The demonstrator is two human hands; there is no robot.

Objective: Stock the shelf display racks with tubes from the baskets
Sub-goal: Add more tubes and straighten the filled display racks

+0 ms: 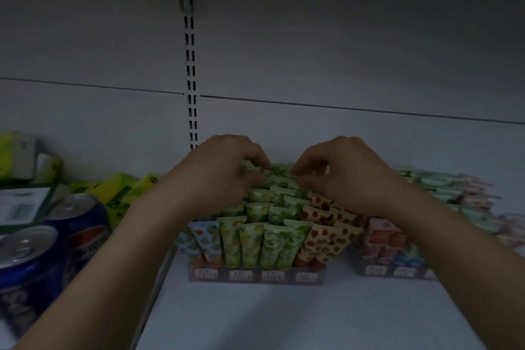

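A tiered display rack (255, 275) stands on the white shelf, packed with fruit-patterned tubes: blue ones at the left, green tubes (265, 241) in the middle, red-spotted ones (321, 239) at the right. Both hands reach over its back rows. My left hand (221, 173) has its fingers curled down onto the top of a green tube in the rear row. My right hand (343, 176) mirrors it, fingertips pinching at the tube tops there. What lies under the fingers is hidden. No basket is in view.
A second rack (392, 270) with pink and blue tubes stands to the right, with pale packets (454, 190) stacked behind it. Blue soda cans (31, 258) and yellow-green packs (113, 193) crowd the left. A slotted upright (191, 77) runs up the back wall.
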